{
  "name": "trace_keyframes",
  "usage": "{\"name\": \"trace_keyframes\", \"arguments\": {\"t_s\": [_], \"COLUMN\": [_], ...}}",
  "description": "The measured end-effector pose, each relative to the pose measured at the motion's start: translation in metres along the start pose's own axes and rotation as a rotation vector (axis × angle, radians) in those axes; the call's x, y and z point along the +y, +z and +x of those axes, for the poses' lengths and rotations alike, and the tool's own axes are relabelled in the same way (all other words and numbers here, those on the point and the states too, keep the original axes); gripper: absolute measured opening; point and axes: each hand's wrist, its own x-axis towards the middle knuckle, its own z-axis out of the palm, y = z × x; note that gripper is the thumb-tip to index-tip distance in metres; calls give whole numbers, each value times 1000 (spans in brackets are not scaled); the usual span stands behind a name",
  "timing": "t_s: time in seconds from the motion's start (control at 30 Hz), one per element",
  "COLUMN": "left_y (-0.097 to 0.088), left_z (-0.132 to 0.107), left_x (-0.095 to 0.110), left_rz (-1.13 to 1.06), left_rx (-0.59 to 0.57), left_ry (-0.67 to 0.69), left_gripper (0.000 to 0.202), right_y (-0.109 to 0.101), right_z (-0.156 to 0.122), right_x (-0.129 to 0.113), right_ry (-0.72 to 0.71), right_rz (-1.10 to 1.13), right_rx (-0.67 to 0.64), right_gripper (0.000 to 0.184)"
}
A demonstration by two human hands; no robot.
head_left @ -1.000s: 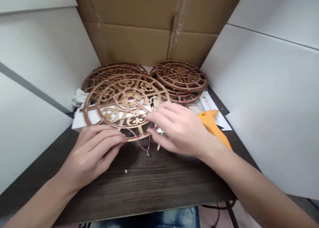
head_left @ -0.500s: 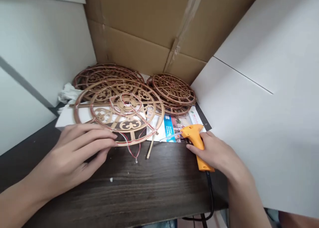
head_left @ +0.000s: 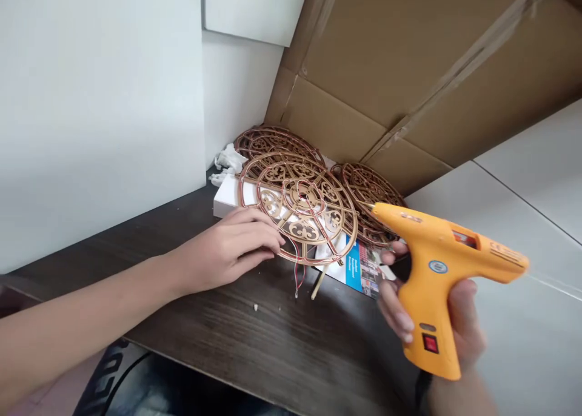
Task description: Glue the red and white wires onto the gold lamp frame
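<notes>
My left hand [head_left: 236,243] pinches the near rim of a round, openwork wooden disc [head_left: 304,229] with scroll ornaments. The disc leans on a white box [head_left: 225,201], and red and white wires [head_left: 297,270] hang from its near edge. In my right hand [head_left: 466,325] is a yellow hot glue gun [head_left: 430,282], raised close to the camera, fingers wrapped round its handle. Its nozzle points left toward the disc's right side; in depth I cannot tell how near. A thin wooden stick [head_left: 318,285] pokes out below the disc.
Similar discs are stacked behind at the left [head_left: 268,137] and right [head_left: 368,185]. A printed brochure [head_left: 354,264] lies on the dark wooden table [head_left: 218,331]. Crumpled white tissue [head_left: 230,158] sits beside the box. Cardboard [head_left: 364,58] and white panels [head_left: 100,100] enclose the space.
My right hand has lifted the glue gun from near the table toward the camera and turned it. The view has swung left; my left hand stays on the disc's rim.
</notes>
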Motion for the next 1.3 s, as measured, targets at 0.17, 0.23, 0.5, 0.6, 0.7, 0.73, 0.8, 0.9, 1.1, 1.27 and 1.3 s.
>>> {"name": "trace_keyframes", "arguments": {"t_s": [0.17,0.23,0.5,0.6,0.7,0.73,0.8,0.9,1.1,1.27,1.3], "left_y": [-2,-3,-5,-3,0,1,2,3,2,1,1], "left_z": [-1,-2,-1,-1,0,0,0,0,0,0,0], "left_x": [2,2,2,3,3,2,2,1,1,1,1], "left_rz": [0,45,250,245,237,236,234,226,212,210,209], "left_rx": [11,42,-24,-33,-10,-4,-9,-13,-17,-18,-18], "left_ry": [-9,1,-142,-159,-164,-161,-156,-157,-160,-153,-154], "left_gripper": [21,23,25,23,19,18,18,18,18,17,17], "right_y": [23,20,7,5,1,0,0,2,1,2,4], "right_z": [10,8,-3,-5,-8,-8,-8,-7,-6,-6,-6], "right_x": [28,41,59,61,64,65,64,61,60,61,60], "right_ry": [118,155,140,174,234,233,226,259,320,291,297], "right_rz": [234,302,288,296,256,235,182,119,128,143,141], "right_rx": [-246,-286,-343,-362,-387,-392,-392,-412,-407,-437,-426], "right_gripper": [57,57,57,57,58,60,65,74,71,69,70]}}
